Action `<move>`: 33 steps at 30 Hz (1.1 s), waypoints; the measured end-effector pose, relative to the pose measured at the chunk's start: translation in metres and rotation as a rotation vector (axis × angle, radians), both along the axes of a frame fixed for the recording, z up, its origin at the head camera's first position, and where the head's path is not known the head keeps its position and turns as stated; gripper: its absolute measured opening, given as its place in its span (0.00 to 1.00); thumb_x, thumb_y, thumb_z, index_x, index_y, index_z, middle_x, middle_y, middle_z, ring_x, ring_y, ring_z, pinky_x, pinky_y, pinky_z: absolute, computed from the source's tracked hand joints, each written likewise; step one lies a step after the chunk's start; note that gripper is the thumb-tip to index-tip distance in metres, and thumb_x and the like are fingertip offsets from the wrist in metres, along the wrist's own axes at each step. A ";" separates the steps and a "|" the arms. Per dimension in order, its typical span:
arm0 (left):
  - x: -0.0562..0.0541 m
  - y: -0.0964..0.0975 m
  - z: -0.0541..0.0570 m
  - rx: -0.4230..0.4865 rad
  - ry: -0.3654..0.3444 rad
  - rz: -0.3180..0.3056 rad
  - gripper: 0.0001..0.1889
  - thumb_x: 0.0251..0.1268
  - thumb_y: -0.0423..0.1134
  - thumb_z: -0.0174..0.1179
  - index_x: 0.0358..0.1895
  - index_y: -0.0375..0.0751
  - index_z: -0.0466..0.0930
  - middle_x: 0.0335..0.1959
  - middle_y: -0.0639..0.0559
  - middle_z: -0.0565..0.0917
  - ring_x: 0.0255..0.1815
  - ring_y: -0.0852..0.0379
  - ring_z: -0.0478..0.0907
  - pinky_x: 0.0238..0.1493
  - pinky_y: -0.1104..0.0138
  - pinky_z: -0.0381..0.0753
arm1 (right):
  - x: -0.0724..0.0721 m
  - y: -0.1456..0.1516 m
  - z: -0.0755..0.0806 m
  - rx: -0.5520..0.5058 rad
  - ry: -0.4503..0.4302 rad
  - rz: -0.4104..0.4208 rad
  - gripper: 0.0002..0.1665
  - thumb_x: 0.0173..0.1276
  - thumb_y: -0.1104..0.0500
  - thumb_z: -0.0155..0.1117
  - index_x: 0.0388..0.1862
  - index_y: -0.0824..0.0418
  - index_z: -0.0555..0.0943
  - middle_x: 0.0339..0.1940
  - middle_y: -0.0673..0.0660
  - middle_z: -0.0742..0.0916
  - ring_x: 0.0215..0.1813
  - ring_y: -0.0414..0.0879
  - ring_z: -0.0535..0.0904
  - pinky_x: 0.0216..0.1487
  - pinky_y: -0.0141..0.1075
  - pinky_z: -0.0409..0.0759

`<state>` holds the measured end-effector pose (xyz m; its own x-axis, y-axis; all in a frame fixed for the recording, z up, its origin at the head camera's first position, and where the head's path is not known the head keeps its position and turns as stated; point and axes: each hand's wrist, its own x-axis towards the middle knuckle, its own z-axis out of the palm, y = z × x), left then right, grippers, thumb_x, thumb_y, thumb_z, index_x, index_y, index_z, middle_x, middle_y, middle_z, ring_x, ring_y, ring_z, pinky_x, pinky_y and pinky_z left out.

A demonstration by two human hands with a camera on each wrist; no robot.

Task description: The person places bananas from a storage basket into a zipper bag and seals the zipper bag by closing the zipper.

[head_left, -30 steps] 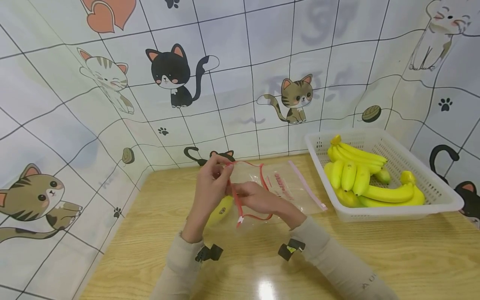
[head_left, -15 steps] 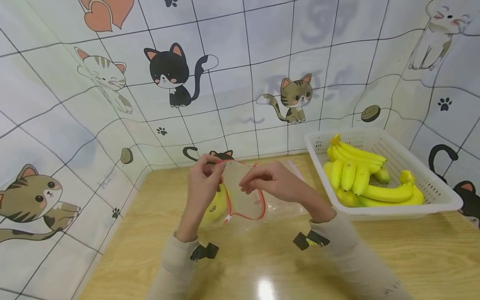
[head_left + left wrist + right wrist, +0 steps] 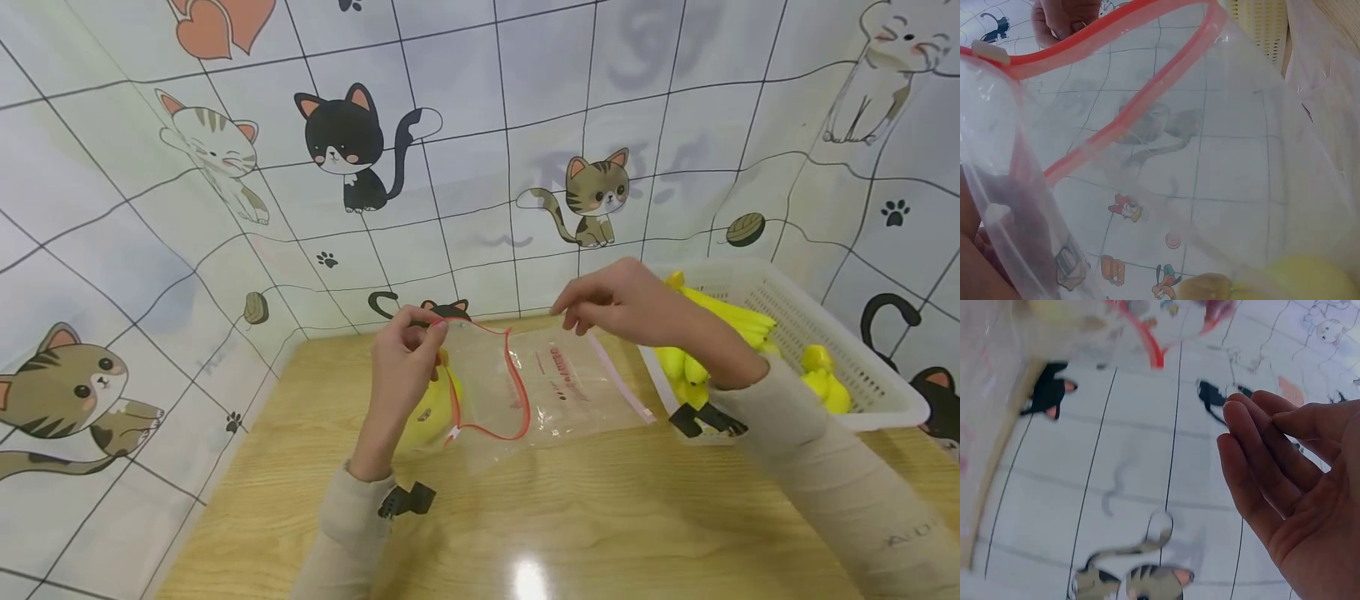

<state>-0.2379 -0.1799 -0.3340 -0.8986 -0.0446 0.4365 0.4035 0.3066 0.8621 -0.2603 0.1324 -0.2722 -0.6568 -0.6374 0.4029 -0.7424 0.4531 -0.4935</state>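
My left hand (image 3: pixel 400 358) pinches the upper edge of a clear zip bag (image 3: pixel 487 375) with a red zipper, its mouth gaping. Inside that bag lies something yellow, a banana (image 3: pixel 423 417), also blurred at the bottom of the left wrist view as a yellow shape (image 3: pixel 1310 278). A white slider (image 3: pixel 990 52) sits on the red zipper. My right hand (image 3: pixel 633 304) is in the air between the bag and the basket, holding nothing, its fingers loosely bent. Below it lies a second clear zip bag (image 3: pixel 588 383) with a pink zipper and red print.
A white plastic basket (image 3: pixel 892 412) stands at the right, with bunches of bananas (image 3: pixel 750 321) in it, partly hidden by my right forearm. A wall covering (image 3: pixel 480 183) with cat drawings rises behind the wooden table (image 3: pixel 585 517).
My right hand has left the red-zipped bag's mouth and moved right and up toward the basket. My left hand has shifted slightly left, still pinching the bag, whose mouth is wider now.
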 end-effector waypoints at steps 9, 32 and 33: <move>0.000 0.000 0.001 -0.003 -0.011 0.003 0.04 0.72 0.36 0.62 0.44 0.41 0.82 0.16 0.47 0.77 0.10 0.55 0.70 0.15 0.69 0.69 | -0.041 0.051 0.027 0.176 0.018 -0.314 0.17 0.77 0.64 0.51 0.47 0.57 0.89 0.34 0.52 0.92 0.32 0.40 0.86 0.31 0.33 0.80; 0.000 0.002 -0.004 -0.028 -0.017 -0.004 0.03 0.72 0.38 0.63 0.43 0.45 0.82 0.17 0.51 0.77 0.13 0.55 0.71 0.15 0.66 0.75 | -0.112 0.126 -0.047 0.745 -0.667 -0.354 0.38 0.75 0.40 0.61 0.67 0.69 0.75 0.59 0.71 0.82 0.60 0.66 0.79 0.55 0.62 0.83; -0.001 0.002 -0.004 -0.029 -0.017 -0.006 0.03 0.73 0.38 0.63 0.43 0.45 0.82 0.17 0.51 0.77 0.13 0.55 0.71 0.15 0.66 0.75 | -0.112 0.128 -0.048 0.753 -0.678 -0.364 0.39 0.74 0.38 0.61 0.67 0.69 0.75 0.60 0.71 0.81 0.61 0.66 0.78 0.56 0.63 0.82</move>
